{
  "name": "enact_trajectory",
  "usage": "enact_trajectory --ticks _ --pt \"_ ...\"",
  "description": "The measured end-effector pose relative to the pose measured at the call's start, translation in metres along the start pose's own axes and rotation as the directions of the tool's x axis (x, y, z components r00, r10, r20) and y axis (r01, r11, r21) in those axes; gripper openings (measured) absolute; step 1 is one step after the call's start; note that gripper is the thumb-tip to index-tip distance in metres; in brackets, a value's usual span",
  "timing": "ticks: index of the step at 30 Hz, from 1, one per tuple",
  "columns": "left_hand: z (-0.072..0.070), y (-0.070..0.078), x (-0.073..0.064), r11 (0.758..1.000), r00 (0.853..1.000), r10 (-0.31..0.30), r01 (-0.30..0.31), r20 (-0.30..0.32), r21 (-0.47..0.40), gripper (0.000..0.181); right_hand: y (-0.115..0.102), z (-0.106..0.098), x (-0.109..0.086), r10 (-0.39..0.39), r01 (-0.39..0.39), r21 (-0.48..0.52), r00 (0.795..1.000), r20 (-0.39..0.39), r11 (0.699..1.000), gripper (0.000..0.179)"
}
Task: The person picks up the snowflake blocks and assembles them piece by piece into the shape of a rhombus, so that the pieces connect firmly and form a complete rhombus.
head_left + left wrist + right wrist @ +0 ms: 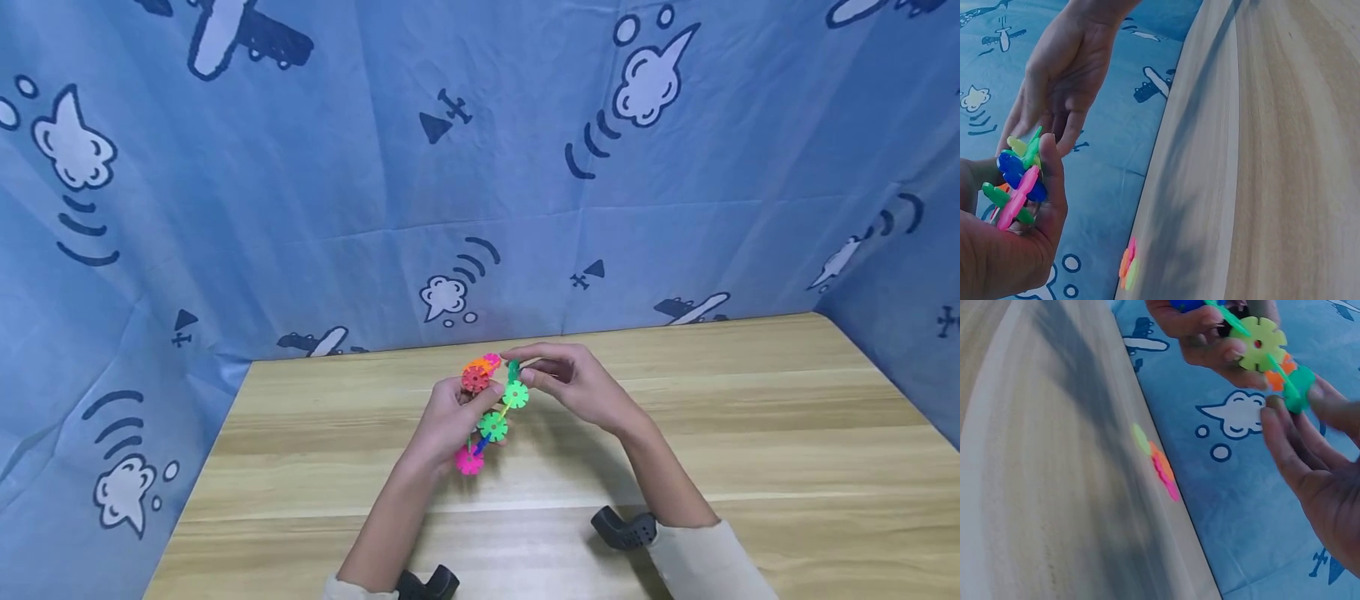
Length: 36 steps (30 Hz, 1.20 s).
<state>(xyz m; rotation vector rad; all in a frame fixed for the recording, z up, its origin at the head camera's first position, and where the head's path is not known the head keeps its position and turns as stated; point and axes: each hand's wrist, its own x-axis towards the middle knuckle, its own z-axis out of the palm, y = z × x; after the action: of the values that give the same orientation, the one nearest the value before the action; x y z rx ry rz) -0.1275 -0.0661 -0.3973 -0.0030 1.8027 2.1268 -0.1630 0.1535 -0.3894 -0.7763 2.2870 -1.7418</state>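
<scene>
Head view, lower middle of the frame: the left hand (pixel 450 421) grips a chain (pixel 492 427) of bright notched discs over the counter (pixel 735 400), its thumb close to a red disc (pixel 475 379), while the right hand (pixel 577 383) pinches a dark green disc (pixel 513 372) between thumb and fingers, just above a light green disc (pixel 515 394). Left wrist view shows a small cluster (pixel 1127 265) of pink, orange and green discs at the lower middle, on the counter's edge beside the blue cloth (pixel 1094 244).
</scene>
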Motion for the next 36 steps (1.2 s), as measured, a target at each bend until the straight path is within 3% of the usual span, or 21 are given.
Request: enact_trajectory --ticks 9,13,21,27,36 --pt "-0.003 0.000 0.002 0.998 0.999 -0.026 0.023 -0.044 -0.061 0.026 -0.003 -0.001 0.000 -0.040 0.024 0.112 0.989 0.139 0.993 0.069" --pt "-0.002 0.000 0.002 0.996 0.999 -0.033 0.031 -0.030 -0.078 0.025 -0.001 0.004 0.002 -0.071 0.055 0.107 0.985 0.159 0.993 0.072" --pt "-0.002 0.001 0.001 0.996 0.999 -0.020 0.017 -0.033 -0.091 0.026 0.004 0.007 0.004 -0.095 0.093 0.022 0.988 0.122 0.995 0.067" --pt "-0.003 0.002 0.001 0.995 1.000 -0.021 0.019 -0.021 -0.097 0.027 0.004 0.009 0.005 -0.102 0.101 0.007 0.988 0.120 0.995 0.065" --pt "-0.003 0.002 0.002 0.995 1.000 -0.024 0.023 -0.006 -0.096 0.027 0.006 0.009 0.003 -0.129 0.130 -0.029 0.990 0.052 0.991 0.064"
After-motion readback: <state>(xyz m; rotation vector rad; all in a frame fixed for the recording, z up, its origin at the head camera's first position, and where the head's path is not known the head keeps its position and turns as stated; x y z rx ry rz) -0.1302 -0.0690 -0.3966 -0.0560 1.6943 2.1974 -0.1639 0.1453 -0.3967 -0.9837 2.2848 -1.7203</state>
